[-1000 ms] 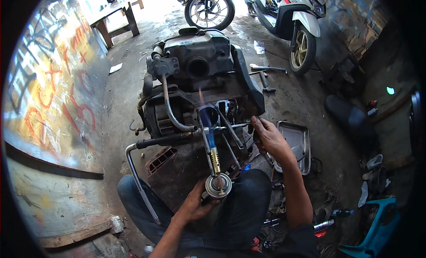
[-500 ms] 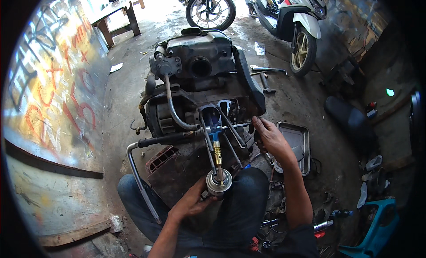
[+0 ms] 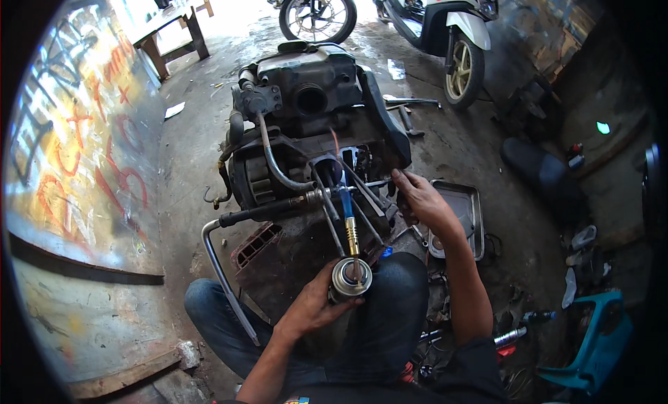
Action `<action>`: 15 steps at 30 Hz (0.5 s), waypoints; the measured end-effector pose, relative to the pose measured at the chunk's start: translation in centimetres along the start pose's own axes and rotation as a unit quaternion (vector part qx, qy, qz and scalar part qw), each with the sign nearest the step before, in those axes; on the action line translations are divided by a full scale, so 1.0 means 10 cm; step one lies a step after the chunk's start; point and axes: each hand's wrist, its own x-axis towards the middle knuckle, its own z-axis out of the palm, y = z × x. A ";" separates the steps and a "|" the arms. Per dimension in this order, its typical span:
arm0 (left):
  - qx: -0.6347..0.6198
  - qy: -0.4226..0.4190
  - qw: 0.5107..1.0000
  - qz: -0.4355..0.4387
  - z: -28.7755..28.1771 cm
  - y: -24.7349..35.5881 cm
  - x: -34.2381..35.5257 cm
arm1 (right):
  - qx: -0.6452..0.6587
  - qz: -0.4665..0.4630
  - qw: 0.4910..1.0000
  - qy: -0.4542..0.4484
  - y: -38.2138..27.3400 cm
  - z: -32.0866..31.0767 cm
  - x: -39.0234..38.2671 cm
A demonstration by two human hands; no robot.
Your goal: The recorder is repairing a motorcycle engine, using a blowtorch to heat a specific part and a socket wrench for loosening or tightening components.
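Observation:
My left hand (image 3: 320, 297) grips a gas canister (image 3: 351, 277) held upright between my knees. On the canister sits a brass torch nozzle (image 3: 351, 237), and a blue flame (image 3: 346, 202) with an orange tip rises from it into the engine. My right hand (image 3: 422, 199) is closed on the end of a thin metal rod (image 3: 376, 185). The rod runs leftward behind the flame toward a silver metal piece by the studs. Long studs (image 3: 329, 214) stick out from the open cylinder side of the engine (image 3: 306, 105) toward me.
A bent metal bar (image 3: 226, 282) with a black sleeve juts out at the left. To the right lie a metal tray (image 3: 473, 223), a hammer (image 3: 409, 122) and a teal plastic stool (image 3: 591, 345). Two motorcycles, one a white scooter (image 3: 463, 46), stand beyond the engine.
The canister and torch have shifted slightly right and up. The flame, earlier spread short at the rod, now reaches past it into the engine with an orange tip. The right hand keeps hold.

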 end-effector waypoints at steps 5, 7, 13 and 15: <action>0.054 0.035 0.995 0.074 -0.02 -0.11 0.03 | -0.093 -0.016 0.995 0.027 -0.03 -0.07 0.06; 0.053 0.030 0.996 0.066 -0.01 -0.09 0.06 | -0.121 -0.013 0.992 0.039 -0.06 -0.10 0.03; 0.036 0.045 0.998 0.030 0.01 -0.05 0.06 | -0.089 0.022 0.996 0.021 -0.06 -0.09 0.04; 0.050 0.048 0.997 0.035 0.00 -0.06 0.06 | -0.086 0.015 0.996 0.026 -0.04 -0.07 0.04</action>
